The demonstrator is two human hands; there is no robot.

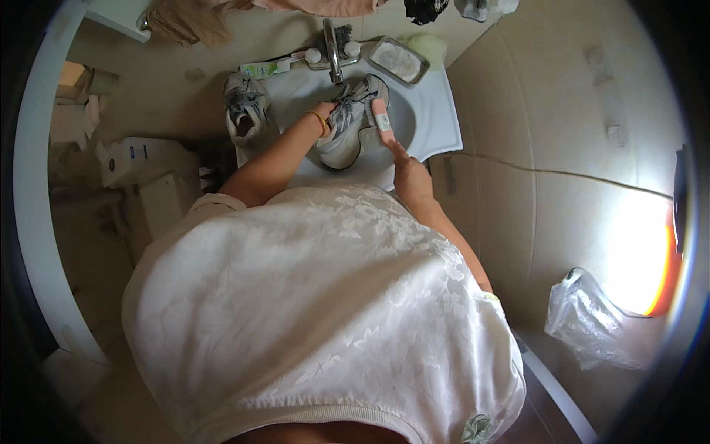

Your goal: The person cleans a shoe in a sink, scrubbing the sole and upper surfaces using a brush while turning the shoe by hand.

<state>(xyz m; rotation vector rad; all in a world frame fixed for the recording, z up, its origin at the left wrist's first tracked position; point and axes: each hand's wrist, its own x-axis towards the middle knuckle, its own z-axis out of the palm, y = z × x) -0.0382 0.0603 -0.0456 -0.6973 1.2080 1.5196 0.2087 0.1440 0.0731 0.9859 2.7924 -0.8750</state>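
A grey-and-white sneaker [345,133] with dark laces is held tilted over the white washbasin [442,111], its toe pointing away. My left hand [325,111] grips its left side; the fingers are partly hidden by the shoe. In my right hand [411,177] is the handle of a pink scrub brush [381,120], closed in the fingers. The brush head lies against the right side of the sneaker. A second sneaker [245,111], similar in colour, rests on the basin's left rim, apart from both hands.
Above the basin stands a metal tap [333,55]. Right of it sits a metal tray [399,61] with white contents, beside a pale green mesh puff [427,49]. A green-and-white tube [265,69] lies at the back left. A plastic bag [588,318] hangs at the right wall.
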